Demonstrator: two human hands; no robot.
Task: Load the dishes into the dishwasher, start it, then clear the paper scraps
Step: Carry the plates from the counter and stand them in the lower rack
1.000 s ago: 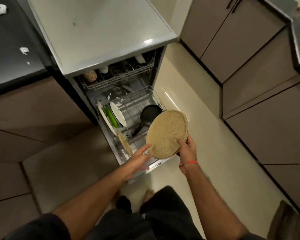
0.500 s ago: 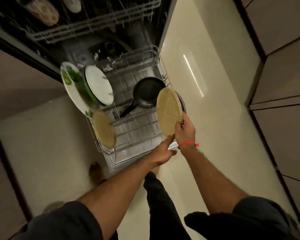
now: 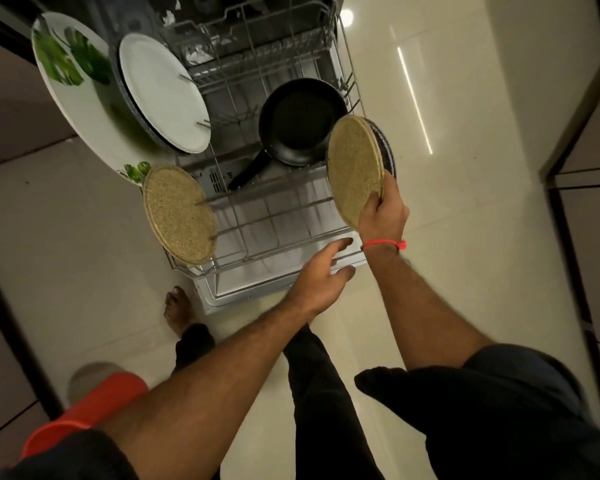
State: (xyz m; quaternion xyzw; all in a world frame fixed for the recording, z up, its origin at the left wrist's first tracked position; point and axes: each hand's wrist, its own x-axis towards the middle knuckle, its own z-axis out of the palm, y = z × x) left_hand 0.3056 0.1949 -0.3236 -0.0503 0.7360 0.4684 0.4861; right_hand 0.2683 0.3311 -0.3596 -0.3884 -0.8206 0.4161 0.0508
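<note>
Your right hand (image 3: 381,216) grips 1 woven plate (image 3: 354,168) over the lower rack (image 3: 278,233), which holds 3 plates and a pan (image 3: 300,123); your left hand (image 3: 321,271) hovers, fingers spread.

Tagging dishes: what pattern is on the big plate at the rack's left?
Green leaf prints on white, on the plate; head view.
</note>
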